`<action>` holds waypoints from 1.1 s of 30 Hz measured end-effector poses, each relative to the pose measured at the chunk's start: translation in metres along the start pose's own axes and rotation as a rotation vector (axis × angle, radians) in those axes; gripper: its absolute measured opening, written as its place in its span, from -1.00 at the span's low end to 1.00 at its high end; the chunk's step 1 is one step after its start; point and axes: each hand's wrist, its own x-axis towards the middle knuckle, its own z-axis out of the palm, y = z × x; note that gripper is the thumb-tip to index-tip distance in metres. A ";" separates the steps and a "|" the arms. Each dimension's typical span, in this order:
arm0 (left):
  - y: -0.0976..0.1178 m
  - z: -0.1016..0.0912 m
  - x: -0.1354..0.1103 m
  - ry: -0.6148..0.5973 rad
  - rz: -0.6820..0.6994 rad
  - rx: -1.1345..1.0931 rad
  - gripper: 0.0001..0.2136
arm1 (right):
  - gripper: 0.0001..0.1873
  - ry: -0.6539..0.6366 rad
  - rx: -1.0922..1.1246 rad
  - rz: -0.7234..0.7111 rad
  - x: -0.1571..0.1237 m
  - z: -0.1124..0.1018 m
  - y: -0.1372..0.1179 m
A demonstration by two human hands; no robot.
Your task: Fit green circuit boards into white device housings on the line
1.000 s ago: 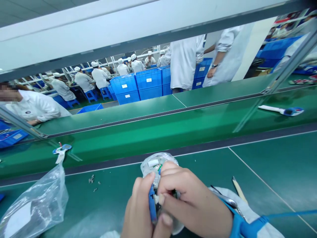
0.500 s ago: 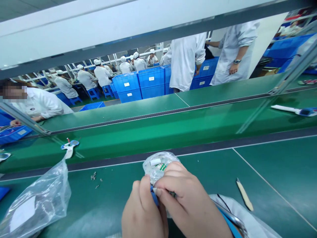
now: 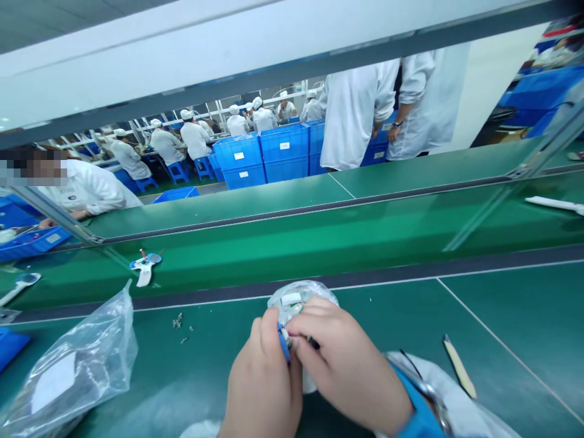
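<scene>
My left hand (image 3: 264, 377) is closed around a small blue and white plastic part (image 3: 285, 344), which is mostly covered by the fingers. Against that same part, the thumb and fingertips of my right hand (image 3: 337, 353) are pinched together. A small dark piece shows between the right fingers, too hidden to name. Just behind both hands lies a clear plastic bag (image 3: 279, 299) with a white label and small pieces inside. On the green bench to the left is a little pile of small metal screws (image 3: 177, 320).
A large clear bag (image 3: 107, 347) lies at left. A pale-handled knife-like tool (image 3: 460, 368) rests at right. On the green conveyor belt (image 3: 292, 243) sit blue and white parts (image 3: 145, 267). Blue crates (image 3: 285, 149) and people in white coats are beyond; a metal beam crosses above.
The view has shifted slightly, so the bench appears farther right. The blue and white parts on the belt have moved right. Both hands stay at the blue part, with the right fingers slightly shifted.
</scene>
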 end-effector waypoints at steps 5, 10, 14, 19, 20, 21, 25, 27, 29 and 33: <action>-0.008 -0.016 0.011 -0.233 -0.150 -0.155 -0.38 | -0.76 0.147 0.039 0.289 0.030 -0.023 0.055; -0.013 -0.028 0.018 -0.361 -0.173 -0.158 -0.44 | -0.59 0.595 -0.084 0.716 0.041 -0.054 0.123; -0.025 -0.025 0.024 -0.355 -0.246 -0.160 -0.55 | -0.53 0.475 -0.070 0.776 0.040 -0.064 0.144; -0.085 -0.011 0.055 -0.363 -0.387 -0.110 -0.60 | -0.60 0.169 0.049 0.659 0.039 -0.056 0.135; -0.104 -0.008 0.066 -0.356 -0.441 -0.083 -0.63 | -0.60 0.127 0.068 0.636 0.039 -0.054 0.133; -0.125 -0.005 0.078 -0.346 -0.507 -0.049 -0.67 | -0.60 0.093 0.079 0.613 0.039 -0.052 0.130; -0.208 -0.003 0.120 -0.218 -0.809 0.124 -0.67 | -0.58 -0.008 0.043 0.521 0.038 -0.049 0.123; -0.239 -0.004 0.131 -0.131 -0.941 0.199 -0.65 | -0.54 -0.052 0.012 0.500 0.036 -0.048 0.123; -0.261 -0.004 0.135 -0.061 -1.044 0.244 -0.64 | -0.52 -0.081 0.005 0.505 0.035 -0.047 0.122; -0.284 0.005 0.135 -0.007 -1.120 0.248 -0.65 | -0.54 -0.107 0.039 0.510 0.033 -0.044 0.116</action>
